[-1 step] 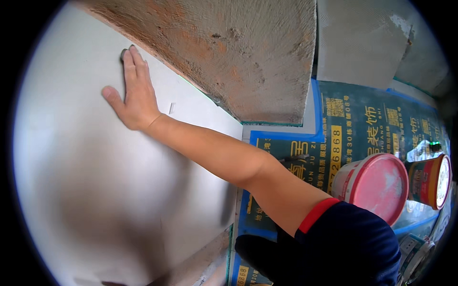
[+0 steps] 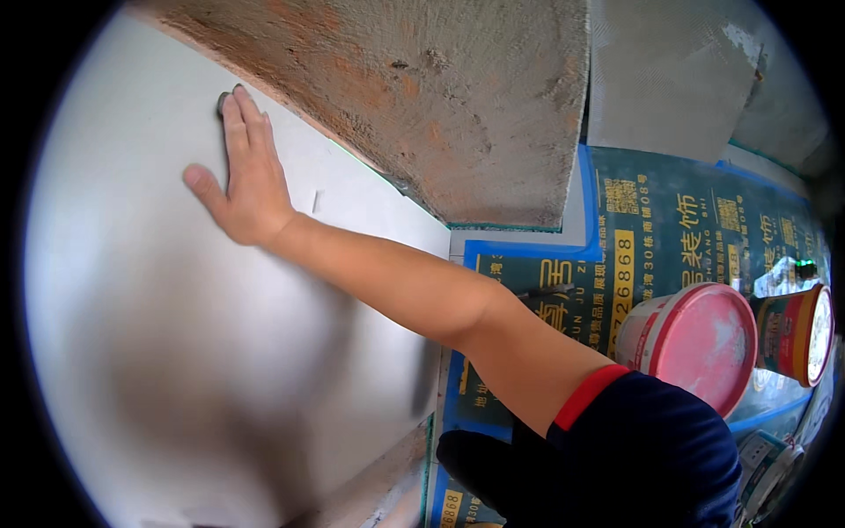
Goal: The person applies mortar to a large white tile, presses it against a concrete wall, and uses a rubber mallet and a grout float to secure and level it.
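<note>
My right hand (image 2: 251,185) rests palm-down against a large, smooth, pale glossy panel (image 2: 167,290). Its fingers are stretched upward, the thumb stands apart to the left, and nothing shows in its grasp. The fingertips reach close to the panel's upper edge, beside the rough plaster. A dark patch beside the fingertips is too unclear to name. Below the wrist, a small pale strip (image 2: 318,201) shows on the panel. My bare forearm crosses from the lower right, out of a dark sleeve with a red cuff (image 2: 590,396). My left hand is out of view.
Rough grey-brown plaster (image 2: 440,106) meets the panel along a slanting edge. Green printed sheeting (image 2: 660,211) with blue tape covers the floor at right. On it stand a red-lidded bucket (image 2: 704,348) and a smaller orange-rimmed bucket (image 2: 792,334). A dark tool (image 2: 547,290) lies near my elbow.
My right hand has shifted very slightly to the left on the panel, still flat with fingers stretched. The floor and buckets sit a touch further right in the picture.
</note>
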Demonstrator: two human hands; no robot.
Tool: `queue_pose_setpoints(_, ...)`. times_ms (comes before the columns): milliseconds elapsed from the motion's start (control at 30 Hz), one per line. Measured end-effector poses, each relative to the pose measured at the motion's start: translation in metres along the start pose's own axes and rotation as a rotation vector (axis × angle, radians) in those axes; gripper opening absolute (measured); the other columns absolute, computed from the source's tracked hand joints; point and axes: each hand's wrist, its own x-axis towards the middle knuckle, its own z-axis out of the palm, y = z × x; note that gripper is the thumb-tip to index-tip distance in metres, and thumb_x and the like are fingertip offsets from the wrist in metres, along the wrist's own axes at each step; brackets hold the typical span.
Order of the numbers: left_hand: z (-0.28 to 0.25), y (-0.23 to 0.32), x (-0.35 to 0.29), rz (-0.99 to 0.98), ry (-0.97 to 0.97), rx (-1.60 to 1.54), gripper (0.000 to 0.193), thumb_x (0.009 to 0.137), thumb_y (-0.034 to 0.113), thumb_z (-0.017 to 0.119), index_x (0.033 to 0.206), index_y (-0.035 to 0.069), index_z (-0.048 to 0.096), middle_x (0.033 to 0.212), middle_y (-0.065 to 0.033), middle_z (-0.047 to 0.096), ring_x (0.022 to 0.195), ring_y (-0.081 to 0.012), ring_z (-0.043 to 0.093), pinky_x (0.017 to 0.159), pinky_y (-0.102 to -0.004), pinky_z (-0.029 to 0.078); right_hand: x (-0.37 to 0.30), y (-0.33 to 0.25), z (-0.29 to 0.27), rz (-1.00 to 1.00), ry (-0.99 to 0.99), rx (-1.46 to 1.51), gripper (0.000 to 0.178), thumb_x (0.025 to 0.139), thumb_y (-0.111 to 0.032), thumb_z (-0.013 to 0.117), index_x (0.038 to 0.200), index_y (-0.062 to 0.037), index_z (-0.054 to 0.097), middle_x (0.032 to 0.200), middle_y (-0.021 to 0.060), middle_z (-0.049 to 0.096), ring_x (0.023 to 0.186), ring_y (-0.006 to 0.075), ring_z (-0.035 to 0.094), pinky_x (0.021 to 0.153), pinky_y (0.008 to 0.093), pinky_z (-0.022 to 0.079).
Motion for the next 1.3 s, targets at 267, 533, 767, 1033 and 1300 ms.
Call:
queue_pose_setpoints(267, 0.001, 0.011, 0.006, -0.761, 0.121, -0.978, 0.075, 0.077, 0.02, 0.076, 0.14, 0.026, 0.036, 0.149, 0.0044, 0.031, 0.129, -0.0176, 0.035, 0.099, -0.0376, 0.043, 0.006, 0.004, 0.0, -0.073, 0.008, -0.011, 0.085, 0.088, -0.039, 0.058, 0.142, 0.0097, 0.014, 0.147, 0.0315, 0.016, 0.137, 0.0452, 0.018, 0.114, 0.052, 0.011)
queue_pose_setpoints(533, 0.013, 0.024, 0.015, -0.622, 0.149, -0.853, 0.076, 0.08, 0.018, 0.074, 0.141, 0.011, 0.028, 0.142, -0.0085, 0.038, 0.122, -0.024, 0.044, 0.097, -0.0404, 0.045, 0.014, 0.011, -0.015, -0.067, 0.013, -0.02, 0.085, 0.087, -0.038, 0.059, 0.142, 0.0108, 0.015, 0.146, 0.032, 0.018, 0.137, 0.0451, 0.018, 0.114, 0.0511, 0.012)
queue_pose_setpoints(767, 0.015, 0.036, 0.009, -0.286, 0.236, 0.04, 0.075, 0.085, 0.016, 0.071, 0.141, -0.002, 0.025, 0.136, -0.0223, 0.044, 0.118, -0.0331, 0.05, 0.097, -0.0453, 0.044, -0.007, 0.021, 0.039, -0.126, 0.104, -0.092, 0.075, 0.087, -0.032, 0.06, 0.14, 0.009, 0.026, 0.146, 0.0288, 0.028, 0.138, 0.0397, 0.024, 0.114, 0.047, 0.015)
queue_pose_setpoints(1033, 0.008, 0.075, 0.054, -0.189, 0.187, 0.129, 0.085, 0.091, 0.043, 0.055, 0.13, -0.022, 0.016, 0.118, -0.032, 0.036, 0.115, -0.0401, 0.041, 0.098, -0.0508, 0.036, 0.011, 0.018, 0.009, -0.242, 0.079, -0.166, 0.083, 0.092, -0.047, 0.049, 0.134, 0.0188, 0.023, 0.139, 0.0347, 0.024, 0.133, 0.0451, 0.021, 0.111, 0.0501, 0.02)
queue_pose_setpoints(1300, 0.02, 0.078, 0.043, -0.248, 0.141, 0.523, 0.083, 0.09, 0.058, 0.043, 0.125, -0.016, 0.029, 0.12, -0.0347, 0.038, 0.111, -0.0449, 0.042, 0.095, -0.0544, 0.036, 0.011, -0.005, 0.0, 0.012, -0.141, -0.137, 0.093, 0.092, -0.059, 0.041, 0.141, 0.0146, 0.01, 0.146, 0.0306, 0.003, 0.136, 0.0454, 0.016, 0.11, 0.0457, 0.029)
